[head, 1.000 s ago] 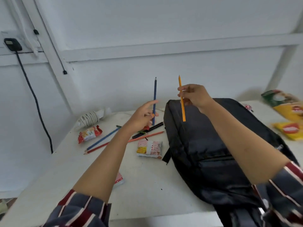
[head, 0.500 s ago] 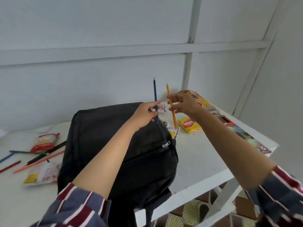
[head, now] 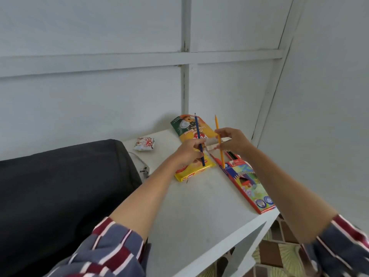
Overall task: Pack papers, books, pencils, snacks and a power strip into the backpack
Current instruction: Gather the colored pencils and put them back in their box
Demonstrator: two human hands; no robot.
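1. Now I see the left hand [head: 189,151] pinching a thin blue pencil [head: 198,132] and the right hand [head: 233,141] pinching an orange pencil [head: 218,134], with both tips up.
2. I think they are held over the flat card pencil box [head: 247,182] so they can slide in.
3. The soft black backpack [head: 60,186] lies on the white table [head: 199,206], at the left.
4. 1 shiny yellow snack pack [head: 191,172] sits under the left hand.

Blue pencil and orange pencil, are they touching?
Apart. The head view shows a plain gap between the blue pencil and the orange pencil.
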